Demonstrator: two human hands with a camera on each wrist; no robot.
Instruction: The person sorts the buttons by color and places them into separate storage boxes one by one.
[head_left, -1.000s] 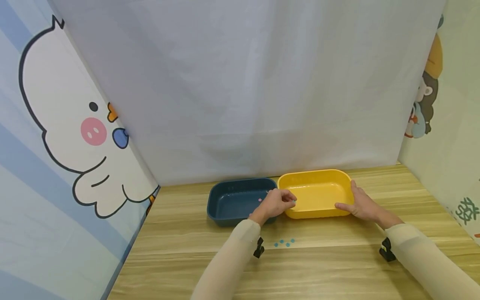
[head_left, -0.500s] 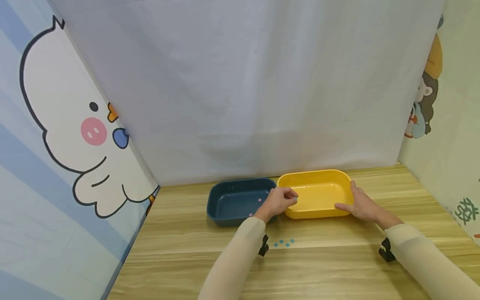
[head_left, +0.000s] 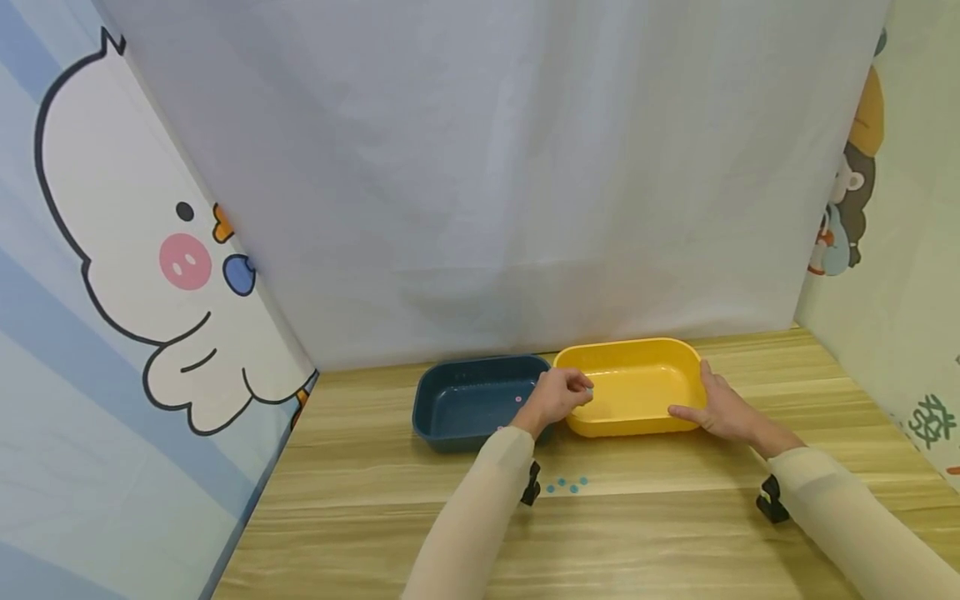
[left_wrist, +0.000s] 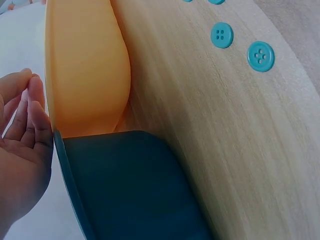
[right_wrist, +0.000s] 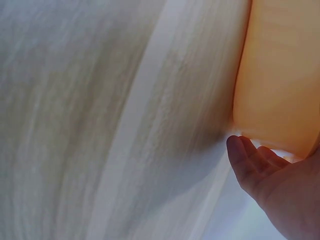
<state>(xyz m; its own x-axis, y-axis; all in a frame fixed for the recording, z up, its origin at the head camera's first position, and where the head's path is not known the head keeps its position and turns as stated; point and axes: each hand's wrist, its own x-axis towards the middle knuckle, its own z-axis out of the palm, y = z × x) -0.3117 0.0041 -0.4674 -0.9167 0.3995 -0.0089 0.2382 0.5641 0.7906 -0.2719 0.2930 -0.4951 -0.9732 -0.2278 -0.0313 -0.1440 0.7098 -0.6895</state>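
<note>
You had a small blue button at the fingertips of your left hand, thumb and fingers pinched together on it, just right of the middle of the head view and seen against the left part of the yellow bin. In the left wrist view your fingertips met just beyond that bin's rim, at the left edge; the button could not be made out there. The yellow bin's floor showed bare wherever your hands did not cover it. Your right hand gripped the bin's right end, thumb at the near corner and fingers along the outside wall; the right wrist view showed those fingers against the wall at lower right.

The dark blue bin stood close beside it, left of it in the head view, with two little pink buttons in its right part, partly behind your left forearm. Below the bins, four blue buttons lay apart from each other on the wooden table. Grey-white cloth hung behind, filling the upper middle.
</note>
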